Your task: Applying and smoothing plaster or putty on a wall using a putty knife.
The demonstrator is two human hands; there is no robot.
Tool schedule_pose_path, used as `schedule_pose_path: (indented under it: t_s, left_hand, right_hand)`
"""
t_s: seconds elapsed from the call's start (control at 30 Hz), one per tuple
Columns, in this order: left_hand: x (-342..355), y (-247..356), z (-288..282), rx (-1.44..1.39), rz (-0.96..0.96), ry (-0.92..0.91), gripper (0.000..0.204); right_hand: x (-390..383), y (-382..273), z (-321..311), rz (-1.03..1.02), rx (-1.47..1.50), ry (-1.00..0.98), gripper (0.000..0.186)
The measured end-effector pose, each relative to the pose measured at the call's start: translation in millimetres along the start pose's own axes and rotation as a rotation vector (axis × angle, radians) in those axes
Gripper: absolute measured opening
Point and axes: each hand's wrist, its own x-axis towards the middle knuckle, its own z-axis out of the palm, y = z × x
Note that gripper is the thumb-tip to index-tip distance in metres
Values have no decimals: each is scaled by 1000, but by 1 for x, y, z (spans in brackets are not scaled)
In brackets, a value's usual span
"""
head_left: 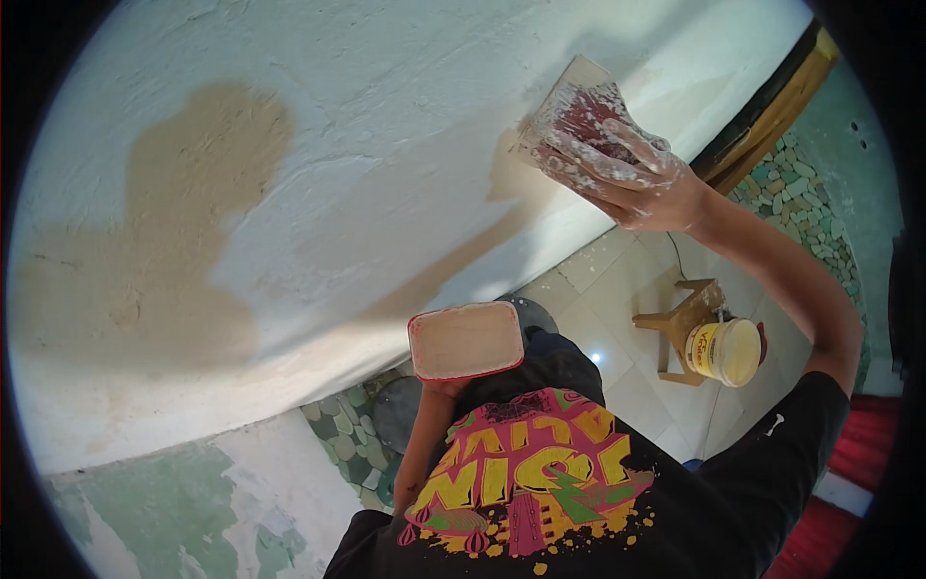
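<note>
Item one: your right hand (637,179), raised to the far right, smeared with white filler. It is clenched around a wide putty knife (577,111), fingers spread over the reddish back of the blade. The blade's edge lies flat against the wall (386,145).

Item two: your left hand (446,389), low and near your chest. It grasps from beneath a flat red-rimmed tray (466,340), held roughly level, its face coated in pale filler. Most of the hand is hidden under the tray.

Item three: the wall itself, white and rough, filling the left and far part of the view. It carries large tan patches (183,193) on the left and a smaller tan streak just beside the knife. Its lower left part shows worn green paint.

Item four: a cream tub with a yellow label (725,351), on the right, lying on its side against a small wooden stool (685,318). Both rest on the pale tiled floor (617,289).

Item five: a band of green pebble mosaic (801,193) on the far right, well apart from the tray.
</note>
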Motion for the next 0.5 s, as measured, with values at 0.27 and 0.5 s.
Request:
schedule_pose_path:
  t_s: [0.27, 0.5]
  left_hand:
    - [18, -36, -3, -58, 63, -65, 58]
    - [25, -70, -32, -149, 127, 7, 60]
  right_hand:
    - [33, -30, -50, 108, -34, -245, 51]
    - [46, -64, -72, 606, 615, 44, 40]
